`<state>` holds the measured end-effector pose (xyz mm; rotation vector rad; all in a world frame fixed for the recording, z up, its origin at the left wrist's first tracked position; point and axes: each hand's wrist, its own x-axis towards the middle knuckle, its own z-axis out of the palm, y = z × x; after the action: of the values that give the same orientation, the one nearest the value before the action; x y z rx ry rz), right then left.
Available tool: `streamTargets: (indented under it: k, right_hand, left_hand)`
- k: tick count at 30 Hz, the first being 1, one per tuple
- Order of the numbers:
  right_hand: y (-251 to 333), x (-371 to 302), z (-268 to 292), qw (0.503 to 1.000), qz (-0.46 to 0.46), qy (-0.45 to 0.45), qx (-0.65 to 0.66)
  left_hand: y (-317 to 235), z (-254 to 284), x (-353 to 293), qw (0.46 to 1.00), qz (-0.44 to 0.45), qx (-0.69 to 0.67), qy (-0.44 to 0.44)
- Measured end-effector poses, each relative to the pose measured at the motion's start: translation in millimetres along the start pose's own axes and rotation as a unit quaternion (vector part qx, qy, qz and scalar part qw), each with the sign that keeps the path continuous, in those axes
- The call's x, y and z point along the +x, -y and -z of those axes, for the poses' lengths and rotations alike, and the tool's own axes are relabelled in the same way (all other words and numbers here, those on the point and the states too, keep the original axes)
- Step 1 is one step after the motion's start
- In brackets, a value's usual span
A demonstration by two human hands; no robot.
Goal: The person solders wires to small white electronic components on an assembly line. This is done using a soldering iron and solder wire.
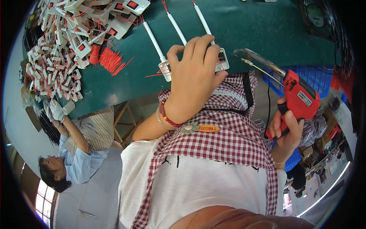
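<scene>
Three white tubes with small white switch housings at their near ends lie side by side on the green table. The left housing [165, 71] is open-topped, with thin red wires across it. The right housing [221, 61] sits beside the thumb and index finger of my left hand [195, 76], which bends over the row and seems to grip it. The middle tube [176, 29] runs under my fingers, hiding its housing. My right hand [288, 126] is wrapped round the handle of a red soldering gun [302, 95]. Its tip and thin feed tube point toward the right housing, apart from it.
White switch pieces [53, 65] are heaped on the green table [129, 84] at left, beside loose red wires [113, 61]. A co-worker's gloved hands [56, 110] handle pieces there. A blue crate [310, 78] stands beyond the table's edge, with a dark cable [269, 95] hanging nearby.
</scene>
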<state>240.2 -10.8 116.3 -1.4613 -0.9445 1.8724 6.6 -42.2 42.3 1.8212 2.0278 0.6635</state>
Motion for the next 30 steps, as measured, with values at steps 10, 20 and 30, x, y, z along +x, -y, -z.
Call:
streamTargets:
  k: [10, 20, 30]
  right_hand:
    - [-8, 3, 6, 0.998, 0.027, 0.025, 0.057]
    - [-8, 12, 5, 0.994, 0.057, 0.035, 0.086]
    - [-19, 12, 27, 0.987, 0.105, 0.063, 0.108]
  left_hand:
    - [0, 10, -22, 0.987, 0.034, 0.152, 0.034]
    - [9, 28, -28, 0.989, 0.052, 0.039, 0.13]
    - [117, 51, 47, 0.901, -0.314, 0.29, 0.078]
